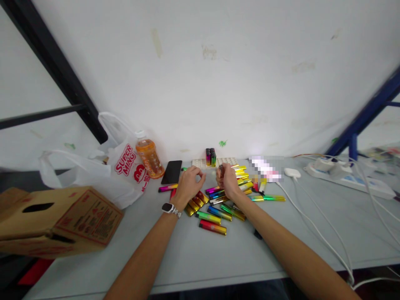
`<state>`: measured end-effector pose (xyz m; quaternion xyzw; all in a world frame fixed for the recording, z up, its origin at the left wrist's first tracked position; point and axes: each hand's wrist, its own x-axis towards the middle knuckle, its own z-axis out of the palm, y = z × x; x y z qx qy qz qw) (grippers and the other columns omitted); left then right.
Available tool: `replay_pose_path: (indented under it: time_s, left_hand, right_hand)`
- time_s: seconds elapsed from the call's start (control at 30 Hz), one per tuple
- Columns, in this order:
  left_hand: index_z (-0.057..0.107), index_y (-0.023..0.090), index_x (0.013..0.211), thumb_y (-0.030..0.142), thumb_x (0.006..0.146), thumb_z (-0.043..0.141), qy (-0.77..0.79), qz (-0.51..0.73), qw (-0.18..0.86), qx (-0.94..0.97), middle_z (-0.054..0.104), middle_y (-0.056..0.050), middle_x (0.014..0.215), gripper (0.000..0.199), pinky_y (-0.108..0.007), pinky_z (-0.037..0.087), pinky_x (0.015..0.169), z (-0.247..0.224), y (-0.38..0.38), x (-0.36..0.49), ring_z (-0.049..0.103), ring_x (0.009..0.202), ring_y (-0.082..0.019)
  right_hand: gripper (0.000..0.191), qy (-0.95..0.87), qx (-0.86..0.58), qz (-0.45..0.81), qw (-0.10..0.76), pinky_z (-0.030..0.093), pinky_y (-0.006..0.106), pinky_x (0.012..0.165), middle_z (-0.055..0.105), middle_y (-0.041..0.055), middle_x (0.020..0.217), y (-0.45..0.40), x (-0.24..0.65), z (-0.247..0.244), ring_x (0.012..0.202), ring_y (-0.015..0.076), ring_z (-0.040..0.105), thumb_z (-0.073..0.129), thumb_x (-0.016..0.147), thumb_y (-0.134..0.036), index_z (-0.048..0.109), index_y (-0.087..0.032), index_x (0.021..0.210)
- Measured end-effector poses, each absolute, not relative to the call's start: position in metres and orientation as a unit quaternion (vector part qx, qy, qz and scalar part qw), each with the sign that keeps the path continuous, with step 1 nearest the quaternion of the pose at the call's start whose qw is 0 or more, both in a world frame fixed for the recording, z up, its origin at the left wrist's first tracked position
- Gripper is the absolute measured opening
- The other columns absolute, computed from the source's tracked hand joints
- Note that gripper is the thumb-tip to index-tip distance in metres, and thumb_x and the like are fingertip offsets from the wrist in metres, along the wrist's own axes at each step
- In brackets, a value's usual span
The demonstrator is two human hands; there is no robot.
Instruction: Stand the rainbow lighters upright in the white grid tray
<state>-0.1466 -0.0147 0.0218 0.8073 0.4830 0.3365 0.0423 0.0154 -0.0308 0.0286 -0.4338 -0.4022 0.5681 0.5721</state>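
Note:
My left hand, with a watch on its wrist, hovers over the left part of a pile of shiny lighters. Its fingers are curled, thumb close to the index finger; whatever may be between them is hidden. My right hand is closed around a lighter, of which only the dark top shows. Beneath and around both hands lie many metallic lighters, among them a red-gold one and a blue-gold one. Beyond the hands, a few lighters stand upright in a white holed tray against the wall.
At left are a cardboard box, a white plastic bag, an orange drink bottle and a black phone. To the right, a white charger, cables and a power strip lie on the grey table.

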Motion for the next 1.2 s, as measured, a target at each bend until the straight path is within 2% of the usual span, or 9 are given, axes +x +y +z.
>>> replay_pose_path:
  time_s: [0.1,0.3,0.43,0.6,0.9,1.03,1.13,1.2]
  left_hand:
    - [0.062,0.020,0.078,0.030,0.094,0.057,0.498,0.312,0.022,0.809,0.067,-0.005,0.095,0.020,-0.038,0.046,0.088,0.023,-0.016,-0.146,0.063,0.097,-0.024]
    - [0.065,0.019,0.094,0.029,0.094,0.057,0.520,0.259,0.006,0.814,0.066,-0.007,0.108,0.012,-0.041,0.046,0.092,0.024,-0.019,-0.147,0.061,0.108,-0.027]
    - [0.063,0.018,0.108,0.024,0.093,0.055,0.530,0.241,-0.007,0.813,0.066,-0.009,0.116,0.018,-0.043,0.045,0.097,0.021,-0.019,-0.147,0.061,0.112,-0.028]
    - [0.062,0.017,0.115,0.025,0.093,0.054,0.540,0.221,-0.010,0.812,0.065,-0.012,0.119,0.024,-0.044,0.045,0.101,0.019,-0.020,-0.146,0.060,0.116,-0.029]
    - [0.059,0.017,0.120,0.029,0.093,0.056,0.537,0.188,-0.003,0.822,0.064,-0.014,0.127,0.030,-0.044,0.042,0.103,0.013,-0.021,-0.145,0.058,0.121,-0.029]
    - [0.059,0.017,0.121,0.029,0.094,0.054,0.526,0.191,-0.011,0.829,0.063,-0.014,0.131,0.030,-0.044,0.042,0.103,0.006,-0.018,-0.146,0.057,0.122,-0.030]
    - [0.059,0.017,0.123,0.027,0.094,0.053,0.528,0.196,-0.014,0.826,0.059,-0.015,0.139,0.031,-0.046,0.040,0.106,0.005,-0.017,-0.146,0.055,0.127,-0.031]
    - [0.059,0.016,0.123,0.024,0.094,0.052,0.532,0.194,-0.009,0.824,0.056,-0.017,0.143,0.031,-0.047,0.038,0.109,0.006,-0.018,-0.146,0.052,0.131,-0.031]
  right_hand:
    - [0.048,-0.366,-0.443,0.564,0.594,0.011,0.020,0.036,0.026,-0.0075,0.040,-0.031,0.013,0.028,0.034,0.0061,0.017,0.040,0.090,-0.054,0.038,-0.023,0.054]
    - [0.062,-0.342,-0.374,0.652,0.565,0.008,0.020,0.036,0.021,-0.0093,0.039,-0.037,0.016,0.036,0.035,0.0056,0.011,0.036,0.087,-0.075,0.039,-0.022,0.054]
    - [0.063,-0.339,-0.363,0.663,0.560,0.007,0.020,0.037,0.022,-0.0095,0.038,-0.038,0.016,0.037,0.035,0.0052,0.011,0.039,0.086,-0.076,0.040,-0.022,0.054]
    - [0.062,-0.345,-0.364,0.658,0.561,0.007,0.020,0.037,0.021,-0.0102,0.038,-0.037,0.015,0.034,0.033,0.0048,0.012,0.045,0.083,-0.077,0.040,-0.022,0.054]
    - [0.045,-0.372,-0.451,0.561,0.586,0.014,0.021,0.036,0.028,-0.0074,0.040,-0.032,0.010,0.026,0.034,0.0066,0.020,0.042,0.089,-0.050,0.041,-0.022,0.054]
    - [0.048,-0.373,-0.393,0.608,0.579,0.017,0.021,0.037,0.029,-0.0095,0.044,-0.030,0.009,0.024,0.035,0.0071,0.021,0.044,0.087,-0.065,0.054,-0.021,0.069]
    - [0.053,-0.407,-0.358,0.585,0.603,0.032,0.023,0.043,0.043,-0.0080,0.053,-0.028,0.009,0.021,0.042,0.0089,0.036,0.052,0.082,-0.071,0.064,-0.021,0.094]
    - [0.053,-0.447,-0.361,0.539,0.616,0.039,0.024,0.051,0.051,-0.0057,0.060,-0.027,0.010,0.019,0.051,0.0106,0.047,0.057,0.081,-0.069,0.066,-0.021,0.102]
